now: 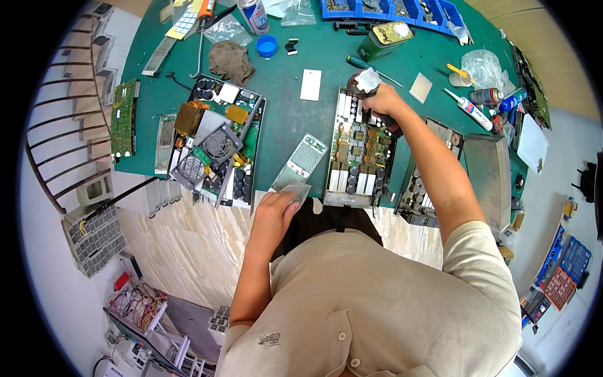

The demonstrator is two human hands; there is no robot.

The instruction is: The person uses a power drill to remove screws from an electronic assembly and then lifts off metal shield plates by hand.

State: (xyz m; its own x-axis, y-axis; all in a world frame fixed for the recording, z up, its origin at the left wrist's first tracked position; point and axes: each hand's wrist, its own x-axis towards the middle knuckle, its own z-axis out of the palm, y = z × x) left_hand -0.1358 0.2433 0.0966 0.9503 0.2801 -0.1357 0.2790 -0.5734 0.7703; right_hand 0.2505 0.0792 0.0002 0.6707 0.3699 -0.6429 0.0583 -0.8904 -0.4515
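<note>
At the bench's near edge, my left hand [274, 212] is closed on a small translucent grey piece [298, 193], perhaps a plastic bag. Just beyond it a perforated metal panel [299, 161] lies slanted on the green mat. My right hand [384, 102] grips a cordless drill [362, 81], whose red and black body shows below the fingers. The drill is over the far end of an open-topped power module [359, 154] packed with capacitors and coils; its tip is hidden. Another opened module [220, 141] with loose fans on it stands to the left.
A third module [430, 173] sits under my right forearm beside a metal cover [487, 179]. Farther back are a green tin [384, 41], a screwdriver [359, 61], a brown rag [231, 61], a blue cap [266, 46] and blue parts bins [396, 11]. A sealant tube [470, 110] lies right.
</note>
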